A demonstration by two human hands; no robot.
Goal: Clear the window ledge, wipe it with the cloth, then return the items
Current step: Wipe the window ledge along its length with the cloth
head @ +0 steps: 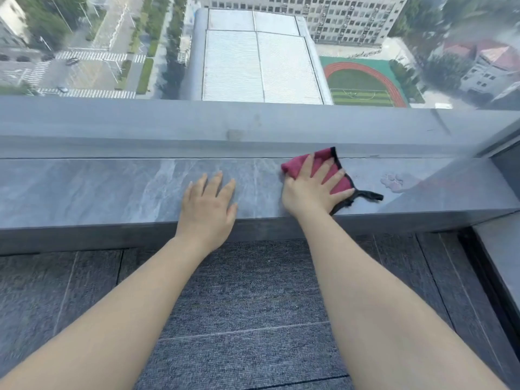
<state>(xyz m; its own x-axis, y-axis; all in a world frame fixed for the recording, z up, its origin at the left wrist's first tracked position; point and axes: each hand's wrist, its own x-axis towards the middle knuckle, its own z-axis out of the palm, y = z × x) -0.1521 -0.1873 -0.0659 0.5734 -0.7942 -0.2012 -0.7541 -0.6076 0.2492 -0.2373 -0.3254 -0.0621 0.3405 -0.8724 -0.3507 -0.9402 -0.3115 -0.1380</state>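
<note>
- Flat on the grey stone window ledge (98,187), the left hand (209,208) rests palm down with its fingers spread, holding nothing.
- Just beside it, at about 3 o'clock, the right hand (312,187) presses open-palmed on the red cloth (323,159), fingers splayed over it.
- Black edging of the cloth trails out toward 4 o'clock of that hand.
- Grey carpet (247,305) lies below the ledge, at 6 o'clock.
</note>
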